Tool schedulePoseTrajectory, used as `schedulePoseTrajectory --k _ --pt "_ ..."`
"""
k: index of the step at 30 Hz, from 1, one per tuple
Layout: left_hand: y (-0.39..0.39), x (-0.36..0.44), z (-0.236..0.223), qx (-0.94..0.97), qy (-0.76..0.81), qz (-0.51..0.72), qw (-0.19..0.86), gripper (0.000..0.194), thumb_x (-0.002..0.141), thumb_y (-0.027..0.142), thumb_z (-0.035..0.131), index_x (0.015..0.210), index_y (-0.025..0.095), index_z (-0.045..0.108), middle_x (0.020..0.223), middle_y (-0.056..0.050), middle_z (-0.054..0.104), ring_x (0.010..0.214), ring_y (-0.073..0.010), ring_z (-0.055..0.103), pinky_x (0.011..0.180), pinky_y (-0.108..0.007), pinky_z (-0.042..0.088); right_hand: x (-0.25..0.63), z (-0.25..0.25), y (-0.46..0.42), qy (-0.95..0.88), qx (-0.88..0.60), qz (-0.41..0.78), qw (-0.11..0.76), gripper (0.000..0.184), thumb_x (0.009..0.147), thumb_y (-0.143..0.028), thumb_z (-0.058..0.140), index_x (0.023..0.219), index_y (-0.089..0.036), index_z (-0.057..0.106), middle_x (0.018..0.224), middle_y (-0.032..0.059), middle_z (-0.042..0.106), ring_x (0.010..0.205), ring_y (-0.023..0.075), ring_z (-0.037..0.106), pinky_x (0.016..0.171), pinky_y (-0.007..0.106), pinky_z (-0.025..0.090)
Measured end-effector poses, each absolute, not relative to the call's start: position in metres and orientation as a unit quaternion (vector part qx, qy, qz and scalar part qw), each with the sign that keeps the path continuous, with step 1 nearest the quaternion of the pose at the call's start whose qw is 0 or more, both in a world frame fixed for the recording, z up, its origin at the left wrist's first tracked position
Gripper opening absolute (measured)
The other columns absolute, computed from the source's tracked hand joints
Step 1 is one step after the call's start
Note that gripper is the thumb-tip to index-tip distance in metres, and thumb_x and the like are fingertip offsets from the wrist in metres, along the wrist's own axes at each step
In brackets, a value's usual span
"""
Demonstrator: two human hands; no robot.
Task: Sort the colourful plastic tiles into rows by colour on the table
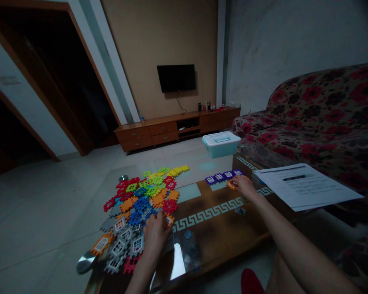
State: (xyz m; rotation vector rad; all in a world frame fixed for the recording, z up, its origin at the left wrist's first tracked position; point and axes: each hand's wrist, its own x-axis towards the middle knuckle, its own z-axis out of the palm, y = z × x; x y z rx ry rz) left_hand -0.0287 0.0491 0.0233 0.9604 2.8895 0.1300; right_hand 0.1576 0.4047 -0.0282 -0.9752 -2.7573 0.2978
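On the glass table a heap of coloured plastic interlocking tiles (153, 191) spreads out at the left, in red, yellow, green, blue, orange and grey. My left hand (155, 229) is at the heap's near right edge, its fingers closed on an orange tile (169, 221) with a white window insert. To the right lies a row of purple tiles (219, 177) with white inserts. My right hand (243, 186) pinches another orange tile (232, 185) against the near side of that row. My fingers partly cover the row's right end.
White papers (306, 192) with a dark slim object (294, 178) lie at the right. Beyond the table's far end is a teal box (222, 148) with a white lid. A clear bottle (189, 247) with a blue cap is near the front. A flowered sofa (319, 106) stands at the right.
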Motion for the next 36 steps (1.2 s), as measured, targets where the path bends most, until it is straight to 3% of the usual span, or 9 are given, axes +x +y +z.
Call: schedulePoseTrajectory --k 6,11,18,24,36 --pt "0.055 -0.025 0.012 0.349 0.925 0.147 0.009 0.038 0.08 0.018 0.058 0.118 0.017 0.054 0.114 -0.01 0.058 0.111 -0.0259 0.054 0.096 -0.036 0.042 0.153 -0.026 0.392 -0.932 -0.334 0.077 0.116 0.036 0.086 -0.007 0.051 0.113 -0.018 0.072 0.112 0.0124 0.068 0.106 0.0234 0.058 0.091 0.029 0.038" --pt "0.067 -0.006 -0.004 0.456 0.851 0.259 0.043 0.043 0.078 0.015 0.055 0.121 0.02 0.051 0.12 -0.01 0.055 0.115 -0.0255 0.052 0.101 -0.041 0.043 0.147 -0.019 0.378 -0.914 -0.388 0.031 0.109 0.025 0.091 -0.025 0.057 0.111 -0.016 0.07 0.109 0.0147 0.068 0.104 0.0268 0.058 0.089 0.034 0.04" --pt "0.075 0.013 -0.015 0.491 0.844 0.199 0.081 0.046 0.076 0.015 0.056 0.122 0.019 0.054 0.119 -0.011 0.055 0.114 -0.0266 0.051 0.098 -0.039 0.042 0.136 -0.022 0.368 -0.887 -0.444 -0.003 0.124 0.029 0.088 -0.029 0.062 0.112 -0.012 0.066 0.115 0.0203 0.063 0.111 0.0343 0.055 0.089 0.042 0.041" --pt "0.072 0.01 -0.018 0.496 0.843 0.189 0.088 0.05 0.076 0.016 0.056 0.126 0.02 0.051 0.121 -0.01 0.054 0.115 -0.0263 0.05 0.101 -0.038 0.04 0.136 -0.031 0.382 -0.908 -0.388 0.071 0.138 0.019 0.086 -0.014 0.058 0.1 -0.017 0.069 0.107 0.0109 0.069 0.104 0.0247 0.059 0.088 0.031 0.04" --pt "0.075 0.021 -0.003 0.48 0.858 0.157 0.096 0.047 0.079 0.013 0.054 0.126 0.017 0.053 0.122 -0.012 0.054 0.116 -0.0272 0.05 0.101 -0.039 0.04 0.13 -0.035 0.38 -0.893 -0.423 0.033 0.149 0.033 0.089 -0.013 0.05 0.119 -0.014 0.063 0.113 0.0155 0.064 0.11 0.0284 0.054 0.092 0.035 0.039"
